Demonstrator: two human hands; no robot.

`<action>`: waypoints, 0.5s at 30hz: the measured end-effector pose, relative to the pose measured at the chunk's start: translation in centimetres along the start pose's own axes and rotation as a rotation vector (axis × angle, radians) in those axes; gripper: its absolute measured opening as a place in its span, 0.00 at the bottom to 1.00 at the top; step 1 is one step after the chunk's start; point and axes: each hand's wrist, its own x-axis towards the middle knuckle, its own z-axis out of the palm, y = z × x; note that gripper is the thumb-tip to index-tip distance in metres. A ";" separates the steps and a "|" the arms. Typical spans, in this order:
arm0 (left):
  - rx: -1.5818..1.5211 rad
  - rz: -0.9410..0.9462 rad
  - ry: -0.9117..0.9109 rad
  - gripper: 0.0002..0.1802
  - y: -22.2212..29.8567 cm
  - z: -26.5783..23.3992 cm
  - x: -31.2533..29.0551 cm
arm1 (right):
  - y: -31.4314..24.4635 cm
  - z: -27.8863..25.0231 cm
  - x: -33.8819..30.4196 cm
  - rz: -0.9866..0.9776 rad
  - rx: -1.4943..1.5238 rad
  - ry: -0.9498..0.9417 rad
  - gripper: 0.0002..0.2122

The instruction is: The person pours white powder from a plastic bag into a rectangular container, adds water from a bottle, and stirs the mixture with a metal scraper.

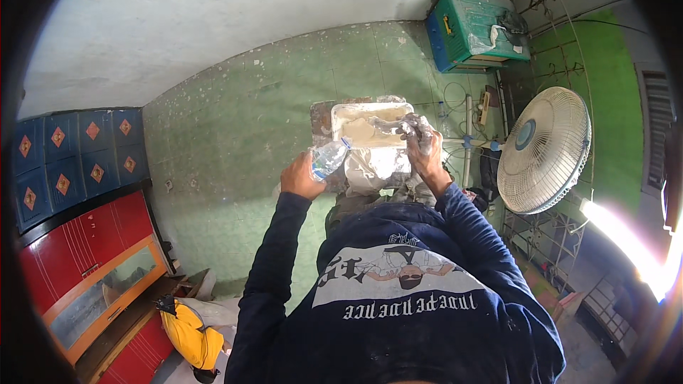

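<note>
My left hand (300,176) is closed around a clear plastic bottle (329,161), tilted with its blue-ringed neck toward the tray. A white rectangular tray (340,110) lies in front of me, holding creamy white paste (359,128). Over the tray's right side is my right hand (425,146), its fingers curled and coated in pale paste. Whatever those fingers hold, if anything, is hidden by the coating. Thick white paste (370,165) also covers the surface between the tray and my body. A stained board (321,124) shows beneath the tray.
To the right stands a white fan (544,149) with a blue hub. A green cabinet (480,25) is at the far right, against the wall. Red and orange cupboards (85,249) line the left. Something yellow (188,334), seemingly clothing on a person, is at the lower left.
</note>
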 end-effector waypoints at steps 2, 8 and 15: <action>-0.008 0.014 0.056 0.34 0.1 0.0 -0.1 | 0.0 -0.1 -0.1 -0.016 -0.011 0.004 0.11; -0.111 0.087 0.167 0.36 0.3 0.2 -0.3 | -0.5 -0.6 0.0 -0.146 -0.138 0.000 0.12; -0.118 0.088 0.163 0.34 0.1 0.2 -0.4 | -0.6 -0.3 0.1 -0.061 0.043 0.016 0.13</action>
